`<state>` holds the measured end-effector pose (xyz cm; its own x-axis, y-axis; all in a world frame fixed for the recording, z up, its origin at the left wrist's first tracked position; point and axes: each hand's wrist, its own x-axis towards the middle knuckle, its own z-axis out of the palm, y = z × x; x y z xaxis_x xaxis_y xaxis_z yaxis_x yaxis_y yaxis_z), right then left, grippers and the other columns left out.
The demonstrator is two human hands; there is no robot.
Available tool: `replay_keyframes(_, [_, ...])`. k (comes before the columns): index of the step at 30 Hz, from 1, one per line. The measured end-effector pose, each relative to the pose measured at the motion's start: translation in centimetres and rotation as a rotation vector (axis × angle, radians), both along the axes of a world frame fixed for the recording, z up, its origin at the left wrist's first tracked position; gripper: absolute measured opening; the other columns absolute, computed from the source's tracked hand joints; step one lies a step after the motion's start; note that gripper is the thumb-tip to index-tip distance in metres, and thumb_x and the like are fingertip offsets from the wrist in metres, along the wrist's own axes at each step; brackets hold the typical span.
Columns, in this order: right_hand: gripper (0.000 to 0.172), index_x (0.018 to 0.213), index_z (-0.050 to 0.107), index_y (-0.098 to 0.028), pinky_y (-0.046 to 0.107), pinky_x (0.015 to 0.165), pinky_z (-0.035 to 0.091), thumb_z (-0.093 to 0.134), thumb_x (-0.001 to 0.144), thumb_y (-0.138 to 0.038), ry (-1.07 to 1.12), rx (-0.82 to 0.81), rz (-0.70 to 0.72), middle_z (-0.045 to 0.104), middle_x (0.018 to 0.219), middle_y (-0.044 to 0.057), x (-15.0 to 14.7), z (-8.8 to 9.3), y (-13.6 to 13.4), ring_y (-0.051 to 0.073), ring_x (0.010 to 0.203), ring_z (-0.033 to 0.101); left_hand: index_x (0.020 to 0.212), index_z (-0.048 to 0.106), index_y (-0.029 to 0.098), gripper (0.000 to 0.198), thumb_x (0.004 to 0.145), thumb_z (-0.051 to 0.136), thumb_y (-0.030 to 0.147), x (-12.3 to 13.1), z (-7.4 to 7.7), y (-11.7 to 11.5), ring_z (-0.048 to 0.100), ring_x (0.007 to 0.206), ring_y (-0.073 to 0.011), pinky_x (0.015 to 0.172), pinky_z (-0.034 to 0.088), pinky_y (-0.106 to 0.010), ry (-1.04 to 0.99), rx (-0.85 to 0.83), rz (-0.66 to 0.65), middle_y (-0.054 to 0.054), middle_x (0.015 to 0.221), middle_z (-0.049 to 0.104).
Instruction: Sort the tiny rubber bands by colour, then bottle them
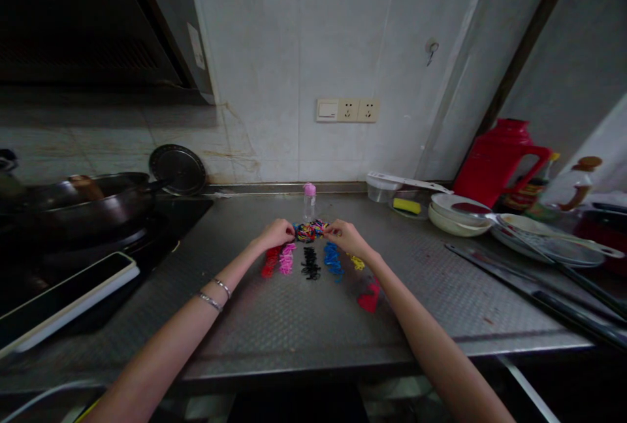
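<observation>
A mixed heap of small coloured elastic bands (309, 231) lies on the steel counter (304, 318). My left hand (277, 234) pinches at its left side and my right hand (345, 236) pinches at its right side, fingers closed on bands. In front of the heap lie sorted piles: red (270, 262), pink (287, 258), black (310, 263), blue (333, 260) and a few yellow (357, 262). Another red clump (369, 297) sits beside my right forearm. A small clear bottle with a pink cap (309, 201) stands just behind the heap.
A dark wok (83, 204) sits on the stove at the left, with a round lid (177, 169) leaning on the wall and a black-and-white tray (63, 299) in front. Bowls and plates (458, 214), a red jug (497, 162) and long utensils (563, 279) crowd the right side.
</observation>
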<state>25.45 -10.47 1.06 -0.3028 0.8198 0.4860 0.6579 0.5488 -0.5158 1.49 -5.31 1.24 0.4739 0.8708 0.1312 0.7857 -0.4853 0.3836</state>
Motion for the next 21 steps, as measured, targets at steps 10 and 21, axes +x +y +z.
replay_keyframes(10, [0.016,0.082,0.07,-0.015,0.024,0.068,0.043,0.057,0.075,-0.019,-0.008,-0.013,-0.004,0.067,0.081,0.006,0.3,0.1,0.0,0.015,0.073,0.058,0.083,0.071,0.01,0.027,0.066,0.053,0.019,0.0,-0.9,0.5,0.057,0.063,-0.0135,0.06,0.04,-0.021,-0.135,-0.034,-0.002,-0.005,0.073,0.068])
replay_keyframes(21, [0.016,0.079,0.069,-0.016,0.024,0.073,0.043,0.055,0.074,-0.016,-0.056,-0.02,-0.007,0.067,0.082,0.005,0.3,-0.2,0.1,0.015,0.075,0.059,0.079,0.071,0.014,0.024,0.069,0.05,0.02,0.3,-1.6,0.2,0.06,0.068,-0.0146,0.067,0.043,-0.023,-0.125,0.04,0.0,-0.005,0.077,0.069])
